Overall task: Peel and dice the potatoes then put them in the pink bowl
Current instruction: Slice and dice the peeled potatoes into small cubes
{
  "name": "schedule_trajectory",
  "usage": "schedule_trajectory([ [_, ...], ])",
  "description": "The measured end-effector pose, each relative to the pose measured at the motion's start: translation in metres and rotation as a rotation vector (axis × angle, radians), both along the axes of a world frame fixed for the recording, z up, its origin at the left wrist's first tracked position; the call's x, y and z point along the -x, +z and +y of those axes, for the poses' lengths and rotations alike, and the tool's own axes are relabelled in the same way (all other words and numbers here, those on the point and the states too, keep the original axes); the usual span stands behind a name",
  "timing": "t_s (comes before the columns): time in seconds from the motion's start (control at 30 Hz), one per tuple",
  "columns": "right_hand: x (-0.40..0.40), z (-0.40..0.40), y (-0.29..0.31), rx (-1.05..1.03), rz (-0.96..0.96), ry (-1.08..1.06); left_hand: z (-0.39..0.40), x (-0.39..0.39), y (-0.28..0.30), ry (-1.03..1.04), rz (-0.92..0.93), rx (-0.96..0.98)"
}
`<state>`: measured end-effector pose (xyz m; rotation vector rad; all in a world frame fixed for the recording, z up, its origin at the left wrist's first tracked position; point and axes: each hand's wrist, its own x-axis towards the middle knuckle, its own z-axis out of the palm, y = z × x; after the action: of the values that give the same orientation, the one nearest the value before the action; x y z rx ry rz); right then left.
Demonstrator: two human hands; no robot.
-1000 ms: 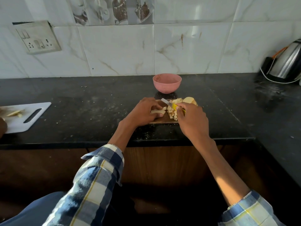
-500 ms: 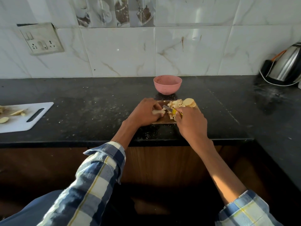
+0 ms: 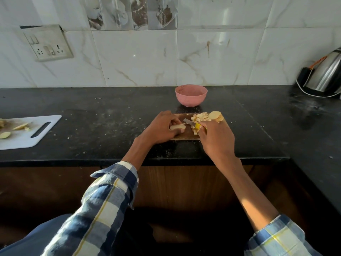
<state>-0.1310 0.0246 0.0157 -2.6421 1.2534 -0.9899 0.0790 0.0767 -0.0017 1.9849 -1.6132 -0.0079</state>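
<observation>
I see a black stone counter [image 3: 110, 126], dusted with crumbs. On it sit a pink bowl [image 3: 191, 95] near the wall, a wooden board [image 3: 186, 133] just in front, a white cutting board [image 3: 27, 133] far left, and a steel kettle [image 3: 326, 74] far right.

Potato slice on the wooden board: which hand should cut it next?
Probably the right hand: it grips the yellow-handled knife, blade beside the pale potato slice, which the left hand holds.

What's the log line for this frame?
step: dicing | left hand: holds potato slice | right hand: grips knife | pink bowl: looks empty
</observation>
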Motion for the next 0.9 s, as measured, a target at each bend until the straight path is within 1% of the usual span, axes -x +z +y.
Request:
schedule_trajectory([
  [0.13, -0.003, 0.002, 0.001, -0.009, -0.012, -0.044, -0.003, 0.003, -0.003, 0.03, 0.023, 0.034],
  [0.4, -0.006, 0.007, 0.008, 0.022, -0.03, -0.007, -0.002, 0.001, -0.008, 0.065, 0.037, 0.075],
  [0.53, -0.007, 0.008, 0.008, 0.036, 0.029, 0.005, 0.0, 0.001, -0.015, 0.008, 0.03, 0.111],
  [0.77, -0.008, 0.01, 0.012, 0.03, 0.065, 0.03, -0.001, 0.004, -0.016, 0.059, 0.031, 0.207],
  [0.9, -0.008, 0.016, 0.011, 0.02, 0.094, 0.051, -0.001, 0.005, -0.015, 0.048, 0.042, 0.179],
])
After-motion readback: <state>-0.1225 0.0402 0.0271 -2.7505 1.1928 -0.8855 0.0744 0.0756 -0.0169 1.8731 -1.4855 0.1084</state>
